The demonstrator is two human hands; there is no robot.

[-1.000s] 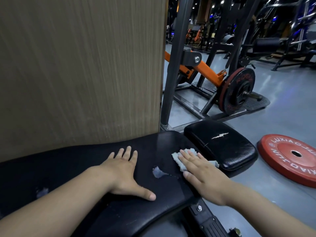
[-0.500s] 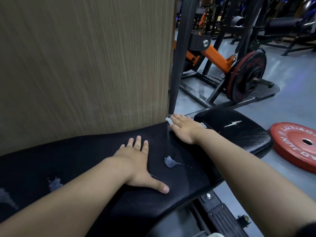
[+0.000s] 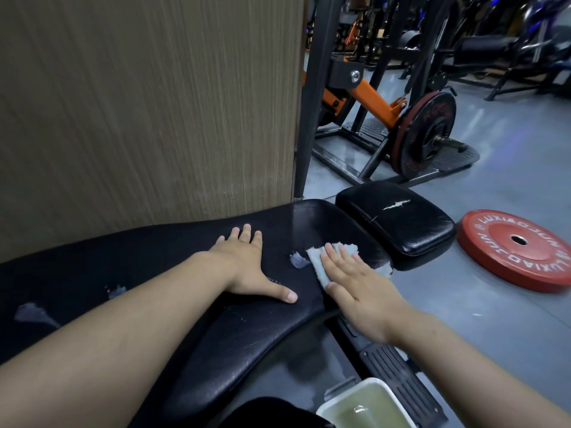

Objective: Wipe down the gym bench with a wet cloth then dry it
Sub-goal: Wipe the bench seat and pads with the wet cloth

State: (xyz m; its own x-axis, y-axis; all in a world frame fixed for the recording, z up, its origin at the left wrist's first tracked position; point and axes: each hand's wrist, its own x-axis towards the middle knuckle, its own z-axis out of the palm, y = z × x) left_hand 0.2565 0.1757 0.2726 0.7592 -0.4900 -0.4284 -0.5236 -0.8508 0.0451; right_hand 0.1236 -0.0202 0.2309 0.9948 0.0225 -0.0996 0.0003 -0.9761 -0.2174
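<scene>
Left hand (image 3: 247,267): flat on the surface (image 3: 272,335), palm down, fingers straight, thumb spread out toward the surface's near edge. It grips nothing.

Right hand (image 3: 355,285): also released, fingers straight and together, pressing down on the cloth (image 3: 316,259).

Cloth: light blue and crumpled, on the surface's right end by its near-right edge. Mostly covered by the fingers, with fabric showing past the fingertips and to their left.

Surface: black padded vinyl, glossy, scuffed. There is a pale worn patch (image 3: 298,261) just left of the cloth, between the two hands, and two more patches toward the surface's left end.

Black seat pad (image 3: 398,220): just past the surface's right end, with a white mark on top.

Wood-grain panel (image 3: 139,103): upright along the surface's far edge.

Red weight plate (image 3: 494,230): flat on the floor, right of the surface, beyond the seat pad.

White tub (image 3: 375,382): on the floor below the surface's near edge, holding yellowish liquid.

Orange-and-black machine (image 3: 370,97): on the floor beyond the surface's far right end, with a plate loaded on it.
</scene>
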